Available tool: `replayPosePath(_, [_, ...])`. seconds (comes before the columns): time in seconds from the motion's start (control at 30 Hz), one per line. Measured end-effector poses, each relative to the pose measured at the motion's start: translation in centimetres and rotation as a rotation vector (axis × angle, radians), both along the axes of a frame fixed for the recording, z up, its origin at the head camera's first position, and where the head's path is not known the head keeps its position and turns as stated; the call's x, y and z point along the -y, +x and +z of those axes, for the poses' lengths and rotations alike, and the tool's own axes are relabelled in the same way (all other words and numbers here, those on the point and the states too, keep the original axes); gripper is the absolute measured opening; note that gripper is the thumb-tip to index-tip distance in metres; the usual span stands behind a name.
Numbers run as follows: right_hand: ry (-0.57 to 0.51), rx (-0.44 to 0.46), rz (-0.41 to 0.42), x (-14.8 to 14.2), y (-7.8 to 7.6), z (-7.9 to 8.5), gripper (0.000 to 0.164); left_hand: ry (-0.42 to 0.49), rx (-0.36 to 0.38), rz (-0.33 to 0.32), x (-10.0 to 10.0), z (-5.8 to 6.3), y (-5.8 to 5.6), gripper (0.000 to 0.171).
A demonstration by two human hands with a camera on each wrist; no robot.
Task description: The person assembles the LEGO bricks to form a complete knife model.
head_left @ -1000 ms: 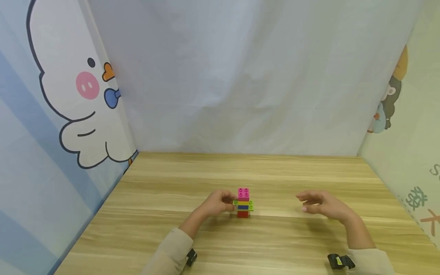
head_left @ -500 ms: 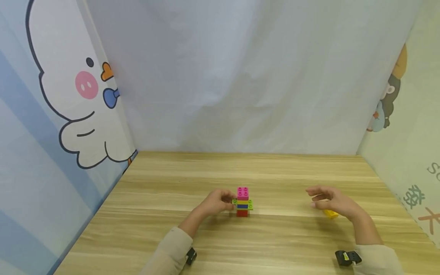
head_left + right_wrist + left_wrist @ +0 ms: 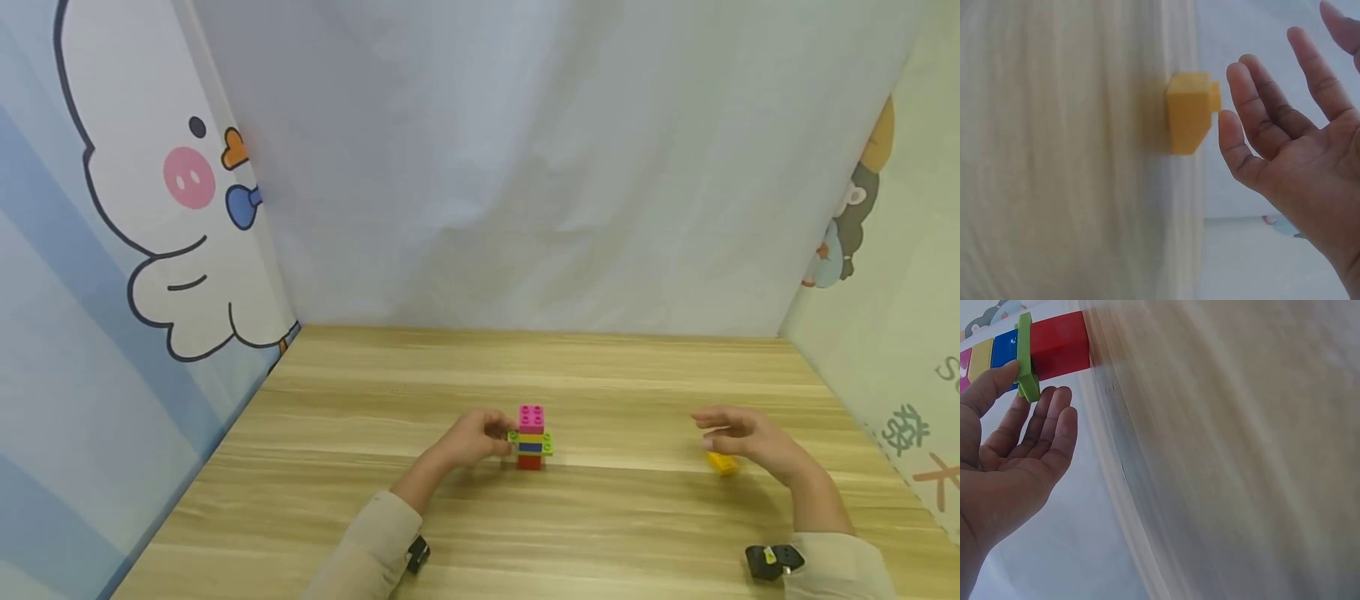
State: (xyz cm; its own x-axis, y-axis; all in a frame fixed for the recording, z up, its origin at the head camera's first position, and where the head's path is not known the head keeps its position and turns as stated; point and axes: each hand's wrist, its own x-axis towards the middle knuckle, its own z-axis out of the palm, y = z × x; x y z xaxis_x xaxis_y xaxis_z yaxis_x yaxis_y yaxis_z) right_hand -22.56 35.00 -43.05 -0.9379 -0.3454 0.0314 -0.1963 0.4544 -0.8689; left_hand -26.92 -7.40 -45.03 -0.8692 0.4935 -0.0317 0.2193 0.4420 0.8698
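Note:
A small tower of toy building bricks (image 3: pixel 531 439) stands upright on the table, red at the bottom, then a wider green plate, blue, yellow and pink on top. My left hand (image 3: pixel 471 439) pinches the tower's left side at the green plate (image 3: pixel 1025 353). In the left wrist view the thumb lies over the blue brick (image 3: pixel 1005 347) and the index fingertip is partly hidden behind the green. My right hand (image 3: pixel 750 435) hovers with loosely extended fingers over a yellow sloped brick (image 3: pixel 1189 115) on the table, apart from its stud in the right wrist view.
The wood-grain table (image 3: pixel 600 525) meets a pale cloth (image 3: pixel 525 167) along its back edge. Cartoon-printed panels (image 3: pixel 187 292) flank it on the left and right. Each wrist wears a black strap device (image 3: pixel 772 562).
My right hand has moved right, away from the tower, and the yellow brick that it hid now shows below it. The left hand and the tower have stayed in place.

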Motion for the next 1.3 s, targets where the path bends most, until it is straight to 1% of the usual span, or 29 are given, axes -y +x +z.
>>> replayPosePath(0.17, [-0.046, 0.040, -0.017, -1.0, 0.0, -0.7, 0.048, 0.020, -0.004, -0.007, -0.2, 0.2, 0.1, 0.027])
replayPosePath(0.27, [-0.072, 0.057, -0.038, -1.4, 0.1, -1.0, 0.047, 0.018, -0.001, -0.005, -0.3, 0.3, 0.1, 0.028])
replayPosePath(0.37, [-0.096, 0.067, -0.042, -1.8, 0.0, -1.2, 0.047, 0.011, -0.002, -0.002, -0.2, 0.2, 0.1, 0.028])
replayPosePath(0.43, [-0.106, 0.086, -0.033, -2.2, 0.0, -1.4, 0.047, 0.009, -0.003, -0.002, -0.2, 0.2, 0.0, 0.028])
replayPosePath(0.63, [-0.136, 0.182, 0.001, -3.4, -0.5, -2.0, 0.047, 0.019, -0.001, -0.009, -0.1, 0.0, 0.0, 0.027])
replayPosePath(0.7, [-0.126, 0.195, 0.004, -3.7, -0.6, -2.1, 0.048, 0.018, 0.000, -0.008, -0.1, 0.0, 0.0, 0.027])
replayPosePath(0.87, [-0.035, 0.225, 0.021, -4.2, -0.7, -2.3, 0.055, 0.020, 0.000, -0.009, -0.1, 0.1, 0.0, 0.028])
replayPosePath(0.97, [-0.024, 0.220, 0.082, -4.4, -0.9, -2.5, 0.057, 0.020, -0.006, -0.018, 0.1, -0.1, -0.2, 0.027])
replayPosePath(1.13, [-0.105, 0.238, 0.203, -4.2, -1.3, -3.0, 0.054, 0.022, -0.009, -0.024, 0.4, -0.3, -0.2, 0.026])
replayPosePath(1.2, [-0.133, 0.257, 0.237, -4.1, -1.4, -3.0, 0.054, 0.018, -0.005, -0.019, 0.4, -0.2, -0.2, 0.027])
replayPosePath(1.3, [-0.138, 0.259, 0.253, -4.2, -1.4, -3.2, 0.051, 0.010, -0.001, -0.011, 0.2, -0.2, -0.2, 0.027])
